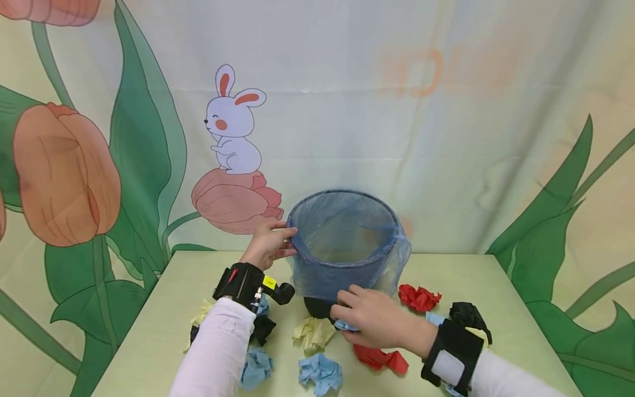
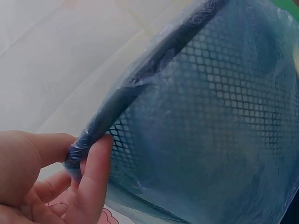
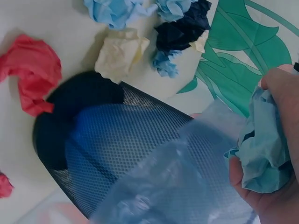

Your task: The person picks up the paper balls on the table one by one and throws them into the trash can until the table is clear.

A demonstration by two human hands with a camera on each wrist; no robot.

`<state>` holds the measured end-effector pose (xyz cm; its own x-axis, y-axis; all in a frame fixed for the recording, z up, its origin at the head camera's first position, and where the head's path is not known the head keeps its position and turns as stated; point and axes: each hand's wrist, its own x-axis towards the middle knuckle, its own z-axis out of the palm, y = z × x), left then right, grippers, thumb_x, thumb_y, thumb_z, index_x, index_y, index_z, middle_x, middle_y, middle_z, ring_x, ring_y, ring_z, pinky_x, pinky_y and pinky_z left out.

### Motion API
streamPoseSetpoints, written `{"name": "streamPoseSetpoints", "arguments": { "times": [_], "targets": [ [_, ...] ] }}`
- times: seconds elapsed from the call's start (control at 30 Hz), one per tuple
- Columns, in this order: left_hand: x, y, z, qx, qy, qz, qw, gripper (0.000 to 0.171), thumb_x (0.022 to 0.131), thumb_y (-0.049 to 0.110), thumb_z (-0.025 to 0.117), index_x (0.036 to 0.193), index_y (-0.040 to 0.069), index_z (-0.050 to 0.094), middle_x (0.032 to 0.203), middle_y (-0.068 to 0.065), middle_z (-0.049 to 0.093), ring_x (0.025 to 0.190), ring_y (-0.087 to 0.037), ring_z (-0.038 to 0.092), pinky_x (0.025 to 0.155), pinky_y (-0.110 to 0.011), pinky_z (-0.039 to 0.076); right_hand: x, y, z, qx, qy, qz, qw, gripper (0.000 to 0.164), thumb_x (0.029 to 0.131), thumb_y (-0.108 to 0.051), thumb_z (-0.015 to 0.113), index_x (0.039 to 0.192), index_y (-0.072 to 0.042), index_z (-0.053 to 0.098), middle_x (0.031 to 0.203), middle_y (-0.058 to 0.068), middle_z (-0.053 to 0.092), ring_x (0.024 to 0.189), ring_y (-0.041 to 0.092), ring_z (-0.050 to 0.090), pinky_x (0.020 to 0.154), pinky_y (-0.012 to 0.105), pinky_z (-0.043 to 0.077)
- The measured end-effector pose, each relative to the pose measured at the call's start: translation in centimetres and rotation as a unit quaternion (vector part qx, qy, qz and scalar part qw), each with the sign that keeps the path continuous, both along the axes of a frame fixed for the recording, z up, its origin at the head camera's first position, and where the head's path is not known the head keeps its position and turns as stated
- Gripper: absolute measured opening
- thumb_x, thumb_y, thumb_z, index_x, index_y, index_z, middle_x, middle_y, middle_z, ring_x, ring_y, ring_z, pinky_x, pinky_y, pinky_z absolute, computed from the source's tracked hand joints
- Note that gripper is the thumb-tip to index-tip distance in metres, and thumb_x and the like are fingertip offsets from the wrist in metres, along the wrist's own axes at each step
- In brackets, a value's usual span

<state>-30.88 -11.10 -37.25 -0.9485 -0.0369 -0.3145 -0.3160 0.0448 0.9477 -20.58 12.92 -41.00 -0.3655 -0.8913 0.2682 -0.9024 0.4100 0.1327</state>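
A black mesh wastebasket (image 1: pixel 317 306) stands at the table's far side, lined with a blue translucent plastic bag (image 1: pixel 322 278) folded over its rim. My left hand (image 1: pixel 270 242) pinches the bag-covered rim on its left side, thumb and fingers on either side of the edge in the left wrist view. In front of the basket, below its rim, my right hand (image 1: pixel 369 317) grips a crumpled light blue paper ball (image 3: pixel 264 144). In the head view that ball mostly hides under the fingers. Beneath the right hand lies a crumpled red paper (image 1: pixel 379 358).
Crumpled papers lie around the basket: yellow (image 1: pixel 314 333) and light blue (image 1: pixel 321 374) in front, red (image 1: pixel 419 298) and black (image 1: pixel 466 315) to the right, several more by the left forearm. A printed curtain (image 1: pixel 446 165) hangs behind the table (image 1: pixel 149 336).
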Motion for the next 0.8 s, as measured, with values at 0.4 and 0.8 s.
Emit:
{"name": "streamPoseSetpoints", "arguments": {
  "times": [0.4,0.8],
  "targets": [
    [0.1,0.0,0.1,-0.001,0.002,-0.001,1.0,0.046,0.091,0.016,0.058,0.134,0.008,0.042,0.098,-0.011,0.052,0.07,-0.015,0.056,0.062,-0.024,0.056,-0.7,-0.5,3.3,0.003,0.032,0.011,0.999,0.021,0.083,-0.03,0.065,0.099,-0.018,0.057,0.086,-0.005,0.05,0.074,0.011,0.043,0.06,0.019,0.039],
    [0.1,-0.1,0.1,0.0,0.0,-0.003,1.0,0.048,0.091,0.017,0.058,0.135,0.008,0.04,0.101,-0.011,0.052,0.07,-0.016,0.056,0.063,-0.025,0.056,-1.6,-0.8,5.6,-0.008,0.065,0.036,0.997,0.021,0.083,-0.029,0.065,0.097,-0.016,0.057,0.087,-0.003,0.051,0.071,0.012,0.043,0.057,0.019,0.038]
  ]
}}
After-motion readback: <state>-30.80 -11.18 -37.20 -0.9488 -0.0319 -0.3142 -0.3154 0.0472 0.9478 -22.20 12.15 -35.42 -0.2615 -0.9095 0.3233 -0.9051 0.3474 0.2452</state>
